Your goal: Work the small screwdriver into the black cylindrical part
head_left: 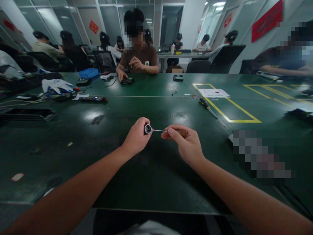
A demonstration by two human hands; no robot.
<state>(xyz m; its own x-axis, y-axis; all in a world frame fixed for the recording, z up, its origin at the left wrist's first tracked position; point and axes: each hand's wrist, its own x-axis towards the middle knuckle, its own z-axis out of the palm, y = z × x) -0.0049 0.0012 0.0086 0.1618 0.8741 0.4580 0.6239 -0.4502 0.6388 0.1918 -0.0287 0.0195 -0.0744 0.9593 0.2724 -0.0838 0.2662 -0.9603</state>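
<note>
My left hand is closed around a small dark cylindrical part with a pale ring at its open end, which faces me. In my right hand is a screwdriver with a brownish handle, its thin metal shaft pointing left. The shaft's tip meets the side of the cylinder near my left fingertips; whether it sits in a screw is too small to tell. Both hands are above the green table.
A yellow-and-black screwdriver lies by a paper sheet and yellow tape. Gloves, a pen-shaped tool and a blue basket are at left. A blurred-out object lies at right. A co-worker sits opposite.
</note>
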